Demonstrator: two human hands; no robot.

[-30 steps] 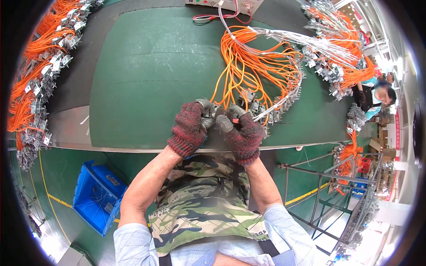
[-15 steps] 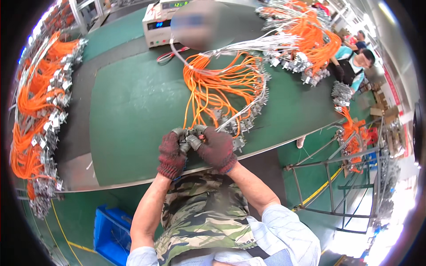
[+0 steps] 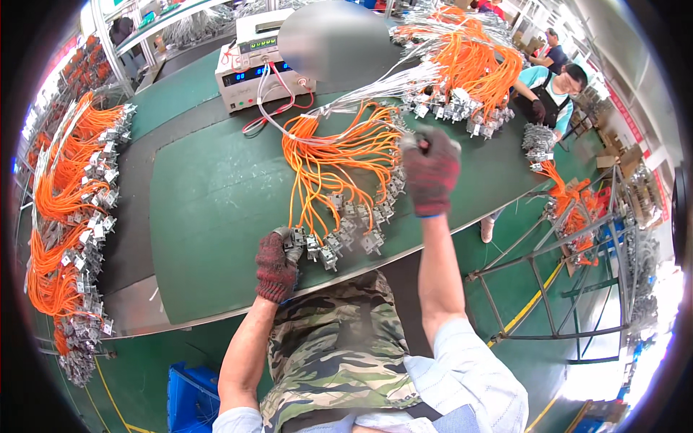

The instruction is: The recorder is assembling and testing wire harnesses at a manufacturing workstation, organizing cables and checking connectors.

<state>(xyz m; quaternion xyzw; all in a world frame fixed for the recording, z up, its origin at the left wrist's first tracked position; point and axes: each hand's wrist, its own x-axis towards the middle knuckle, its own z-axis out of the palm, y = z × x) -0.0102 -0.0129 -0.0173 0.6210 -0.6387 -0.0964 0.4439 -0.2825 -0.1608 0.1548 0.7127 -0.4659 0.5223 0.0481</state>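
**Left hand (image 3: 276, 267) pinches a metal connector (image 3: 297, 237) while the right hand (image 3: 433, 169) hangs curled**

The instrument box (image 3: 240, 95) stands on the green-topped table (image 3: 209, 191). Well to the near side of the box, the left hand, in a dark red knitted glove (image 3: 274, 280) with grey fingertips, has the connector pressed between thumb and fingers. That connector sits at the near end of an orange cable bundle (image 3: 328, 155), which spreads from near the box's near right corner toward the person. Other metal connectors (image 3: 330, 257) line the bundle's edge, some just beside the left hand. The right hand, gloved alike, is right of the box and nearer the person, by the bundle's right edge. Its fingers bend inward and are blurred; whether they grip anything, I cannot tell. Left of the box lies a long cable heap (image 3: 65, 198), orange with metal ends. Right of the box is a second heap (image 3: 469, 54), with a co-worker (image 3: 554, 94) farther right.
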